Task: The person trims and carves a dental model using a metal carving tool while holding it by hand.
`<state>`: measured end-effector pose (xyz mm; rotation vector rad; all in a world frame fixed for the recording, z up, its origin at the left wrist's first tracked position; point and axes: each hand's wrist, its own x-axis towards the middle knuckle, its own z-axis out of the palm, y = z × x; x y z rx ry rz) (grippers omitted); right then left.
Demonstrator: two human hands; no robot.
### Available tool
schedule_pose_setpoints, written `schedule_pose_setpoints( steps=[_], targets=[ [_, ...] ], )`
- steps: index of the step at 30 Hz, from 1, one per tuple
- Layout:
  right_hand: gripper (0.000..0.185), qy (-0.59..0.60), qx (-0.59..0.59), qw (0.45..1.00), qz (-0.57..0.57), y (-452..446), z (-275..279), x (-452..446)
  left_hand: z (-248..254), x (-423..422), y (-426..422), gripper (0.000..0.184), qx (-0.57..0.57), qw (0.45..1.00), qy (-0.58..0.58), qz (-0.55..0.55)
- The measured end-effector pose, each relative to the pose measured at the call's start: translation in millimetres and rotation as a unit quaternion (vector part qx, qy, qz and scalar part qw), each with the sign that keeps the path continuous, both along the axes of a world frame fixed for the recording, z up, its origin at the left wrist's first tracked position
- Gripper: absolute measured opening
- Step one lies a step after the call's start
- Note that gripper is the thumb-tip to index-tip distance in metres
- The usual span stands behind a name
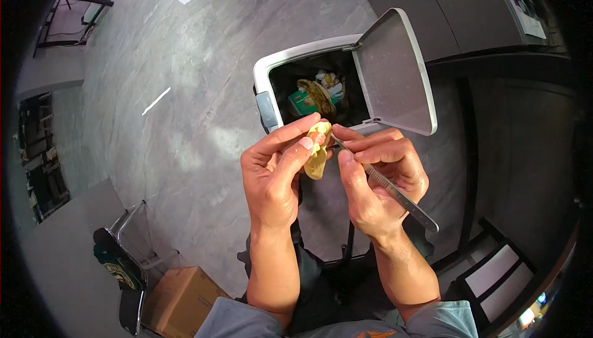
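Between the thumb and fingers of my left hand (275, 174) is a small, lumpy yellow piece (316, 162) with a pinkish patch near its top. My right hand (386, 180) grips a slim metal scalpel-like tool (401, 199), its handle pointing down to the right and its tip end beside the yellow piece. Whether the tip touches the piece is too small to tell. Both hands are close together over the near edge of an open bin (265, 69), which holds green and white packaging and brownish scraps (316, 96).
The bin's lid (398, 72) stands raised on the right. Dark cabinets (432, 4) are at the upper right. A cardboard box (182, 301) and a metal-framed chair (131, 301) are at the lower left. A white strip (156, 101) lies on the grey floor (204, 91).
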<state>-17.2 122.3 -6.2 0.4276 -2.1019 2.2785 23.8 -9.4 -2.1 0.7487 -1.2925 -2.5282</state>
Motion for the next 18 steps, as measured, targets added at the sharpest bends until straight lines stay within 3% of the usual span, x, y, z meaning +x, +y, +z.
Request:
schedule_pose_setpoints(
  steps=[8, 18],
  targets=[
    [0.016, -0.046, -0.019, 0.998, -0.031, -3.6, -0.6, -1.4, -4.5, 2.3, -2.9, 0.037, -0.095, 0.994, -0.005, -0.054],
    [0.017, 0.022, 0.047, 0.998, 0.031, 0.4, -0.5, 3.7, -8.0, 5.1, -7.7, 0.039, -0.156, 0.987, 0.028, -0.033]
  ],
)
